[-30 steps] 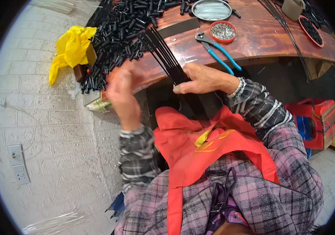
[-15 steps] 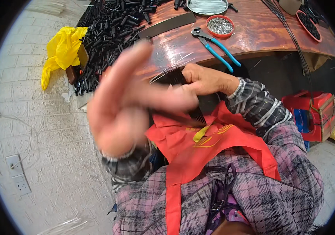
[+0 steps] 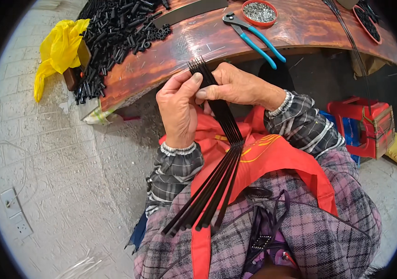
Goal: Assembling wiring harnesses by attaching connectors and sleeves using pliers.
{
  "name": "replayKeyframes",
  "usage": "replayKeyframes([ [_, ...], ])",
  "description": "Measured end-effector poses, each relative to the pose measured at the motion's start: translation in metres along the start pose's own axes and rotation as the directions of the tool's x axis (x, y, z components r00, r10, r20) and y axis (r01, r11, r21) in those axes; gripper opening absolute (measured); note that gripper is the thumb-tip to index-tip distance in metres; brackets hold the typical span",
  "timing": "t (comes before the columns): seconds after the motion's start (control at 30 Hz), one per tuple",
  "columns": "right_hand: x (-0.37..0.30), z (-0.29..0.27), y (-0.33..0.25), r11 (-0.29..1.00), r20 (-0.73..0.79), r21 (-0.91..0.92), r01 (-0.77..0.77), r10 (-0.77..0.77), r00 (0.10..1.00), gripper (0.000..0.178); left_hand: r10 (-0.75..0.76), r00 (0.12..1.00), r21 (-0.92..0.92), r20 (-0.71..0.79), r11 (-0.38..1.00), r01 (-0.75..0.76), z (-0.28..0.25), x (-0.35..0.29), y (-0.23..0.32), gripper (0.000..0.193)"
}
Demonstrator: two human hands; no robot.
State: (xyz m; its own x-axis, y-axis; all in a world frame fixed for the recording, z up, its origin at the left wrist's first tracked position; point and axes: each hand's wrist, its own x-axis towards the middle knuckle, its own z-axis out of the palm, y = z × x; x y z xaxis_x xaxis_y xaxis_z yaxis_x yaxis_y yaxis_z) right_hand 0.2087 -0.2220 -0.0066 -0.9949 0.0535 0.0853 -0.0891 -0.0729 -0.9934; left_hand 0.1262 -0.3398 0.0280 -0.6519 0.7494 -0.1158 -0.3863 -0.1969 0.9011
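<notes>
A fan-shaped bundle of thin black rods [image 3: 221,111] slants across my lap, with narrow tips at its upper end and thicker dark lengths spreading below a joint. My right hand [image 3: 242,87] is closed on the bundle near its top, thumb pressed over the rods. Beside the tips, my left hand [image 3: 179,109] pinches at the bundle's upper left edge with thumb and bent fingers. Whether some small piece sits in that pinch cannot be made out. Under the bundle lies a red apron [image 3: 277,162] with yellow print.
Beyond my hands, a wooden table [image 3: 296,32] carries blue-handled pliers [image 3: 254,39], a red dish of small metal pieces [image 3: 259,13] and a heap of black tube parts [image 3: 119,32]. A yellow bag [image 3: 63,46] hangs at the left. A red stool [image 3: 361,125] stands right.
My left hand, blurred in front of the bundle before, now rests at its upper left edge. The lower rods have come into view, fanned over my lap. The view has shifted slightly.
</notes>
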Motion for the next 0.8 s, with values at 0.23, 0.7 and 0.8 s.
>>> replayKeyframes([
  [0.23,0.011,0.001,0.001,0.984,-0.035,0.163,-0.069,0.076,0.996,0.027,-0.019,0.998,-0.080,-0.062,0.997,0.014,-0.013,0.011,-0.006,0.013],
  [0.7,0.042,0.005,-0.018,0.986,-0.079,0.123,-0.116,0.127,0.989,0.025,0.051,0.985,-0.149,-0.165,0.986,-0.076,-0.018,0.021,0.016,0.014],
  [0.8,0.058,0.024,-0.050,0.990,-0.099,-0.002,-0.144,0.144,0.985,0.021,0.053,0.980,-0.019,-0.192,0.998,-0.058,-0.028,0.014,0.044,0.013],
])
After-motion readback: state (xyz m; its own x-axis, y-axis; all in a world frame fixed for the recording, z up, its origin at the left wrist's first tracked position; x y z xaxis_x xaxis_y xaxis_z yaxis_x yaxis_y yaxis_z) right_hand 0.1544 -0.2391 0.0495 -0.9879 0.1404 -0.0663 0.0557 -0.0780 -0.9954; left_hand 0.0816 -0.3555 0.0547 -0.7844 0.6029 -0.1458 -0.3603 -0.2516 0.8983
